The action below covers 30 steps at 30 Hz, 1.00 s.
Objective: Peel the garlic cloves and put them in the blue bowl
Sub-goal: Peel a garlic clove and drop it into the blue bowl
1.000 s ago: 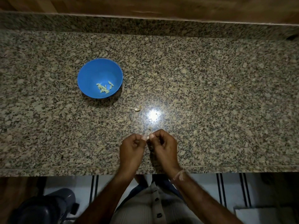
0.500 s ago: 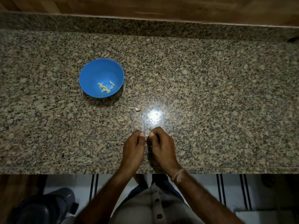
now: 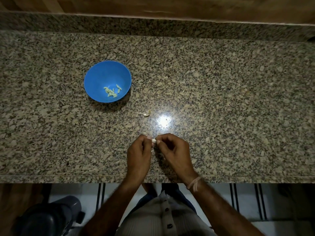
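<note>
A blue bowl (image 3: pixel 95 79) stands on the granite counter (image 3: pixel 221 99) at the left, with several pale peeled garlic cloves (image 3: pixel 112 91) lying in its bottom. My left hand (image 3: pixel 139 154) and my right hand (image 3: pixel 173 150) meet near the counter's front edge. Between their fingertips they pinch one small white garlic clove (image 3: pixel 154 140), mostly hidden by the fingers. A small garlic piece with a thin stalk (image 3: pixel 144 114) lies on the counter between the bowl and my hands.
A bright light reflection (image 3: pixel 163 120) shines on the counter just beyond my hands. A raised granite ledge and wooden wall (image 3: pixel 153 7) run along the back. Below the front edge are a dark round container (image 3: pixel 49 217) on the floor and my shirt.
Both hands stayed together at the same spot, with the fingers shifting slightly on the clove. More of the white clove shows between the fingertips now.
</note>
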Tool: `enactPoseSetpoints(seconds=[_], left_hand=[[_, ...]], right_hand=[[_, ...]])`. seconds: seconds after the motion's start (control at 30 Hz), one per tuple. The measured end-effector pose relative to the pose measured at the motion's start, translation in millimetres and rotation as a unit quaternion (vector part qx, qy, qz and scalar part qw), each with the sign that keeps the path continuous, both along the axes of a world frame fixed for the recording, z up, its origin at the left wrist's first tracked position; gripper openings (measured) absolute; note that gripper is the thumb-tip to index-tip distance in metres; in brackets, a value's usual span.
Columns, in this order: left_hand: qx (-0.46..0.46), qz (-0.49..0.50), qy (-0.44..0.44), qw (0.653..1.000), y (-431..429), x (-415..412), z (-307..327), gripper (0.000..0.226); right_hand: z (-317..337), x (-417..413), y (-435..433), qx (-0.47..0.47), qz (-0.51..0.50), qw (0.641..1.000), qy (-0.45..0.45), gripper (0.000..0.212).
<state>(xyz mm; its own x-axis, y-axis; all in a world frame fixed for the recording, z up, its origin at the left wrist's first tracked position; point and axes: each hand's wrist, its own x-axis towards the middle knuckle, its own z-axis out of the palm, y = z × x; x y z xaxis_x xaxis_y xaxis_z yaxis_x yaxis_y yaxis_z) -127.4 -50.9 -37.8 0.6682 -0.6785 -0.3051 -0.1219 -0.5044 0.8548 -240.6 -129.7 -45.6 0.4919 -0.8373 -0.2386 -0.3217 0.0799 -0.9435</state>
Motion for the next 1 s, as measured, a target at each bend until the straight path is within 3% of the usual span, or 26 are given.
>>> enactPoseSetpoints(seconds=[0.2,0.4,0.53,0.63,0.7,0.83,1.0], left_hand=[[-0.002,-0.018,-0.108,0.994,-3,-1,6,0.035],[0.006,-0.035,-0.139,0.990,-4,0,0,0.033],[-0.034,-0.040,-0.063,0.997,-4,3,1,0.039],[-0.046,-0.041,0.082,0.995,-2,9,-5,0.035],[-0.048,-0.025,0.119,0.991,-1,8,-4,0.037],[-0.033,-0.001,0.046,0.998,-3,4,-1,0.040],[-0.021,-0.056,-0.049,0.997,-3,9,1,0.036]], right_hand=[[1,0,0,-0.052,0.011,0.999,-0.003,0.010],[3,2,2,-0.089,0.012,0.996,0.001,0.006],[4,2,2,-0.098,0.012,0.995,-0.002,0.011],[6,2,2,0.004,-0.015,0.999,-0.033,0.012],[6,0,3,0.050,-0.038,0.997,-0.045,0.012],[6,-3,4,0.011,-0.020,0.998,-0.052,0.009],[8,-1,1,0.028,-0.008,0.999,-0.040,0.007]])
